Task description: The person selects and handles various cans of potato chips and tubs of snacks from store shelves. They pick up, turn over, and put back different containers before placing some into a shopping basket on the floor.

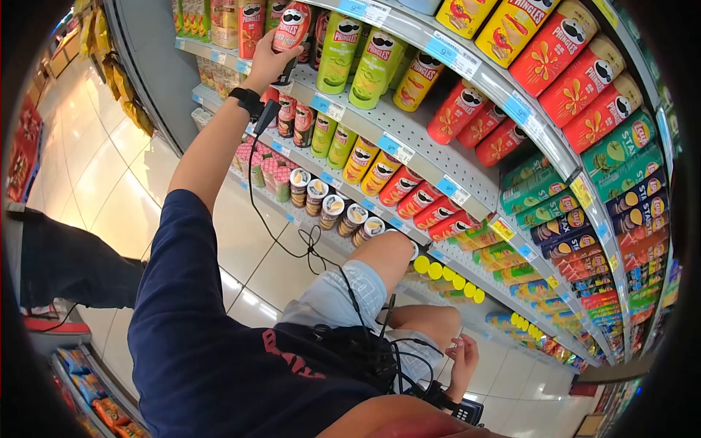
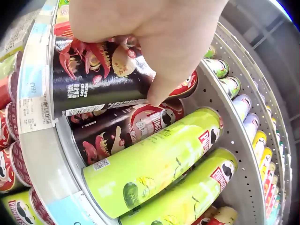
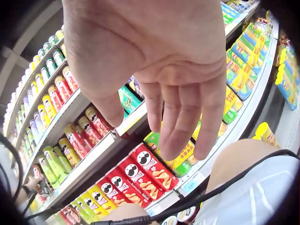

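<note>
My left hand (image 1: 270, 64) grips a black and red chip can (image 2: 101, 77) at the shelf's front edge. In the left wrist view, crayfish are printed on its side and the thumb curves over it. Another dark Pringles can (image 2: 133, 125) stands right beside it, followed by green Pringles cans (image 2: 157, 161). My right hand (image 1: 461, 361) hangs near the knee, far from the shelf. In the right wrist view its fingers (image 3: 180, 112) are loosely bent, with nothing between them.
Curved tiers of shelving (image 1: 409, 139) with price tags run along the front and right. Red Pringles cans (image 1: 400, 186) fill a lower tier, and green Stax cans (image 1: 621, 146) stand at the right. A black cable (image 1: 266, 219) hangs from the left wrist. Another person's leg (image 1: 77, 255) is at the left.
</note>
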Demonstrator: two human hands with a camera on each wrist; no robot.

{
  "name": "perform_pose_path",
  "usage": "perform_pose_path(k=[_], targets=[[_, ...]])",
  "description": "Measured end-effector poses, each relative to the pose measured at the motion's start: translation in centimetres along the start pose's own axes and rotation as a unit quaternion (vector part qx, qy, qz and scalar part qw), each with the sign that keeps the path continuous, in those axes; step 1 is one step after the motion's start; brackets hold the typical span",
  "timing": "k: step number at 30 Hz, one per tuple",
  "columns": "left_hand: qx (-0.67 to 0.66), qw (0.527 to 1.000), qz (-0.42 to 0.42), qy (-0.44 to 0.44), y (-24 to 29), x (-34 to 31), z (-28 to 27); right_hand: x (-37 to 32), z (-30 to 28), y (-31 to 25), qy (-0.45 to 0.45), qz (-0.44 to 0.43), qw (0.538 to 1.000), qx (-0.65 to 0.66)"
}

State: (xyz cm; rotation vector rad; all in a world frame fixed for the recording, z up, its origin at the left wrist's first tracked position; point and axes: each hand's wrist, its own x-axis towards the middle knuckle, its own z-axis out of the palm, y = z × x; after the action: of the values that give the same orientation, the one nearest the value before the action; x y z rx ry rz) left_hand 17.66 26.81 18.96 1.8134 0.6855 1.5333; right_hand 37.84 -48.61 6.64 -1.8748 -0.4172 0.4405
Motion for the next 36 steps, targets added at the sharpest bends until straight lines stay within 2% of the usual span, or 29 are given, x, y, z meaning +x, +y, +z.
perform_pose_path(k=[3, 8, 9, 10, 13, 17, 19, 20, 21, 22, 23, 25, 26, 28, 29, 30, 32, 34, 36], targets=[[0.000, 1.000, 0.005, -0.010, -0.4, 0.4, 0.1, 0.5, 0.5, 0.1, -0.004, 0.020, 1.000, -0.005], [-0.031, 0.999, 0.024, 0.000, 0.3, 0.9, 2.3, 1.8, 0.9, 1.9, -0.057, -0.006, 0.998, 0.007], [-0.047, 0.999, -0.016, 0.001, 1.0, 0.5, 2.6, 2.0, 1.0, 2.1, -0.065, -0.012, 0.998, 0.018], [-0.051, 0.999, -0.012, 0.007, 1.1, 0.5, 3.0, 2.1, 1.0, 2.2, -0.064, -0.020, 0.998, 0.015], [-0.082, 0.995, -0.013, 0.053, -0.9, 0.4, 4.5, 2.2, 1.2, 1.9, -0.061, 0.012, 0.998, -0.005], [-0.098, 0.993, -0.013, 0.066, -1.5, 0.3, 5.0, 2.1, 1.1, 2.3, -0.058, 0.029, 0.998, 0.008], [-0.134, 0.986, -0.102, 0.011, -0.3, -0.1, 4.5, 2.1, 0.8, 3.1, -0.060, 0.010, 0.998, 0.004], [-0.131, 0.986, -0.106, 0.008, -1.9, 0.1, 4.5, 1.9, 0.8, 3.1, -0.061, 0.016, 0.998, 0.005], [-0.024, 0.997, -0.061, 0.026, -4.3, 0.9, 4.3, 1.9, 0.9, 3.0, -0.055, 0.022, 0.998, 0.009], [0.083, 0.995, -0.012, 0.045, -4.0, 1.1, 4.2, 2.0, 1.1, 3.0, -0.048, 0.026, 0.998, 0.013], [0.085, 0.995, -0.012, 0.041, -3.8, 1.0, 4.1, 2.1, 1.0, 3.1, -0.048, 0.029, 0.998, 0.016], [-0.020, 0.999, -0.050, -0.002, -3.0, 0.3, 3.8, 2.1, 1.0, 3.3, -0.054, 0.013, 0.998, -0.007], [-0.016, 0.998, -0.054, -0.003, -3.0, 0.0, 3.9, 1.9, 1.0, 3.2, -0.058, 0.017, 0.998, -0.007], [0.128, 0.990, 0.054, 0.004, -2.9, 0.2, 3.7, 2.3, 1.4, 2.6, -0.047, 0.041, 0.998, 0.000], [0.149, 0.987, 0.059, -0.019, -3.1, 0.5, 3.6, 2.5, 1.5, 2.7, -0.052, 0.040, 0.998, -0.002], [0.150, 0.987, 0.058, -0.016, -3.2, 0.7, 3.6, 2.7, 1.4, 3.1, -0.056, 0.039, 0.998, 0.012], [0.032, 0.997, -0.021, -0.065, -3.6, 0.8, 4.3, 2.9, 1.3, 3.3, -0.060, 0.039, 0.997, 0.022], [0.024, 0.998, -0.023, -0.056, -4.0, 0.9, 4.8, 3.0, 1.6, 3.1, -0.063, 0.043, 0.997, 0.012], [0.157, 0.987, 0.043, -0.013, -4.0, 0.8, 5.1, 3.0, 1.8, 2.9, -0.066, 0.048, 0.997, 0.005]])
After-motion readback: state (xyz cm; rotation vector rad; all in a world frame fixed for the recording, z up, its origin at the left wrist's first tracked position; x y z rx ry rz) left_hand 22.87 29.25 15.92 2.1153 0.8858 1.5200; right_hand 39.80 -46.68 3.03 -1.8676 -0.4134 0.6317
